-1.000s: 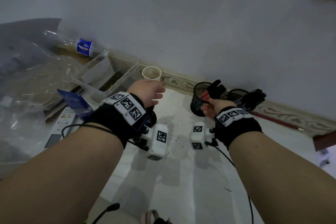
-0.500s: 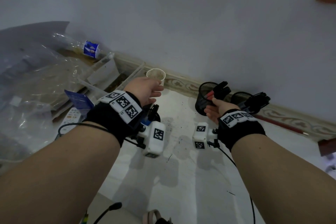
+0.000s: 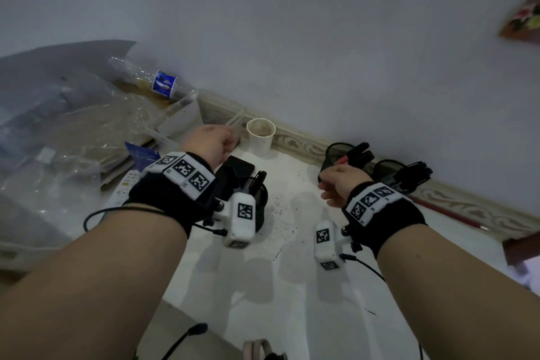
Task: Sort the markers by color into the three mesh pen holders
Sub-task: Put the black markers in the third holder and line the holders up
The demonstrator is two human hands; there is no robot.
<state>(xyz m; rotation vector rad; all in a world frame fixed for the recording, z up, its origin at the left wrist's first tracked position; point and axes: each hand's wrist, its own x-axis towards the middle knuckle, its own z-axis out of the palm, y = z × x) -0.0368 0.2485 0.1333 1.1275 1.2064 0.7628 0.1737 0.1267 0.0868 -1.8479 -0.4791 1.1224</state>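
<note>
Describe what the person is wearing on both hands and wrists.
Bare forearms, no sleeves. Each wrist has a black fabric wristband topped by a white band of black square fiducial tags, by the left hand and the right hand. A white marker-tagged block hangs under each wrist, with thin black cables trailing off.

The left hand's point(image 3: 206, 142) curled fingers are hidden, perhaps holding nothing.

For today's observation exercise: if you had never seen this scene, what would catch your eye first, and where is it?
First, the two forearms reaching in from below, the left hand and right hand both wearing black wristbands with checkered tags. Next, the mesh pen holders by the wall on the right, stuffed with dark markers, and a third holder under the left wrist. A paper cup stands by the baseboard.
</note>
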